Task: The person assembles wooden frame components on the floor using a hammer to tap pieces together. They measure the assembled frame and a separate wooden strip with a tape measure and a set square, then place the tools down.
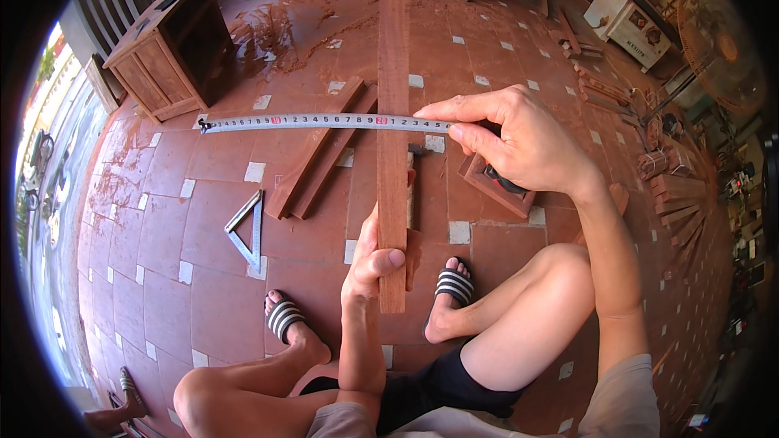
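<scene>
A long reddish-brown wooden board (pixel 393 49) stands up the middle of the view, and my left hand (pixel 369 264) grips it near its close end, thumb across its face. To the right, my right hand (pixel 515 134) pinches a tape measure blade (pixel 308 121) between thumb and fingers. The extended blade runs leftward across the board, its hooked end free in the air beyond it. A dark, rounded object (pixel 505 182) shows below my right hand; whether it is the tape's case I cannot tell.
Two wooden strips (pixel 320 154) lie on the tiled floor behind the board, with a metal square (pixel 247 231) to their left. A wooden cabinet (pixel 166 49) stands far left. Stacked wood pieces (pixel 677 199) and a white machine box (pixel 629 24) are at right. Another person's foot (pixel 128 401) shows lower left.
</scene>
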The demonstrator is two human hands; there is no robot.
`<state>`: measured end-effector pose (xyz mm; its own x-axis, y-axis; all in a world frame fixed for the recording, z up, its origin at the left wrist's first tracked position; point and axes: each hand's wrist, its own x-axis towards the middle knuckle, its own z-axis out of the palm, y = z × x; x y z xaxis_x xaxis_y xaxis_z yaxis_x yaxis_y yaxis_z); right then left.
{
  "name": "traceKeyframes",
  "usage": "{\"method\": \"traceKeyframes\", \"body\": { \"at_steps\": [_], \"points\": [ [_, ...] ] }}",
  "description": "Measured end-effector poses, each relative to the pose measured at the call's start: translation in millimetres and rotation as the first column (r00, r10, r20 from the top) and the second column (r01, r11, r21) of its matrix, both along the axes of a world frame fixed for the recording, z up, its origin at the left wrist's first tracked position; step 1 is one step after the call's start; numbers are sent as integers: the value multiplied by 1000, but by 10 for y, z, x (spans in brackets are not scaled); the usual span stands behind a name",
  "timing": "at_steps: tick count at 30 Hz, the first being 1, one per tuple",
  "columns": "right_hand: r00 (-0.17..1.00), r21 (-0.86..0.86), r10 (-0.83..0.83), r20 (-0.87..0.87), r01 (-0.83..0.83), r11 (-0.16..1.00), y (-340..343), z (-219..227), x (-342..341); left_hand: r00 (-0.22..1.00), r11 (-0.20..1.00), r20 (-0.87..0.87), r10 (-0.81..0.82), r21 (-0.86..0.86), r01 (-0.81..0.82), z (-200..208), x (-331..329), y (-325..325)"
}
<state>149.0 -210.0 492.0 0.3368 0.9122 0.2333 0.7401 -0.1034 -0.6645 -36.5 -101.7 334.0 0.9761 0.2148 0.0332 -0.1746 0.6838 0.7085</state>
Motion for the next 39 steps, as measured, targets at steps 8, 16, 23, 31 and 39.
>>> {"method": "traceKeyframes", "body": {
  "at_steps": [8, 16, 23, 31, 39],
  "points": [
    [989, 35, 24, 145, -30, 999, 3, 17, -14, 1000, 1000, 11, -21, 20, 20, -17, -3, 15],
    [993, -59, 7, 114, 0, 998, -15, 82, -41, 999, 999, 13, 33, 38, -33, -12, 31, 1],
    [995, -113, -11, 97, 22, 993, -16, 86, -24, 1000, 999, -11, 14, 33, -14, 8, 23, 6],
    [995, -103, -31, 97, 41, 994, -9, 113, -41, 1000, 1000, -22, -3, 28, 4, 12, 16, 7],
    [991, -11, 14, 130, -12, 1000, 5, 14, 6, 998, 1000, 54, -26, 14, 25, -71, 23, 9]
  ]
}}
